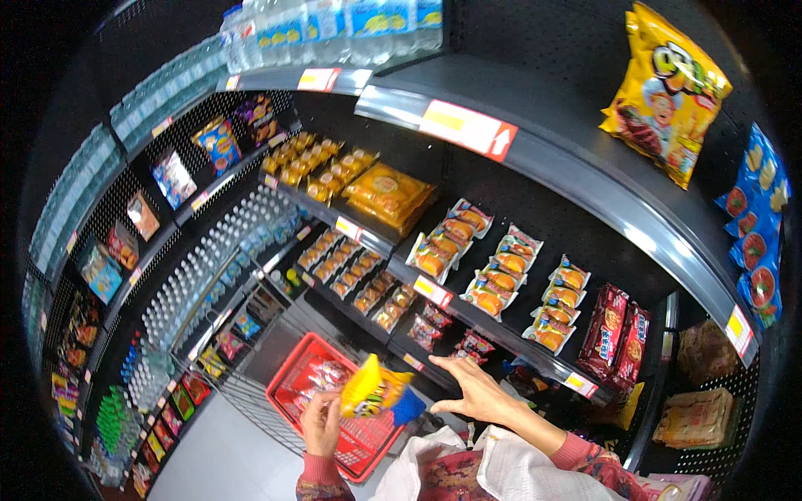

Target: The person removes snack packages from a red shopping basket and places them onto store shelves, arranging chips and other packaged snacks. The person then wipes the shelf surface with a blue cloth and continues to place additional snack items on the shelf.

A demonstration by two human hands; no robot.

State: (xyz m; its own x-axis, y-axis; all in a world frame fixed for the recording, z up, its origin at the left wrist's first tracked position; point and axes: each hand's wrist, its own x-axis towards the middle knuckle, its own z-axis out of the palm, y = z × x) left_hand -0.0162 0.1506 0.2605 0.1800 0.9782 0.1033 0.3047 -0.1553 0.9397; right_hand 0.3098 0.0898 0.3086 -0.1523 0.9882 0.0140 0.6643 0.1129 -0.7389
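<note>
My left hand (321, 421) grips a yellow snack bag (371, 391) by its edge, above a red plastic shopping basket (290, 359). A blue item (408, 407), perhaps another bag, shows just beside the yellow one; I cannot tell whether it is held. Inside the basket lie several small packaged snacks (324, 376). My right hand (471, 389) has its fingers apart and holds nothing. It hovers in front of the lower shelves, nearest to red-wrapped snack packs (471, 344).
A wire shopping cart (250, 401) surrounds the basket. Shelves ahead carry wrapped buns (501, 275), golden cake packs (388, 191) and maroon packets (604, 332). Higher up stand a yellow chip bag (667, 100) and bottled water (338, 31). Bottles (194, 282) line the left shelves.
</note>
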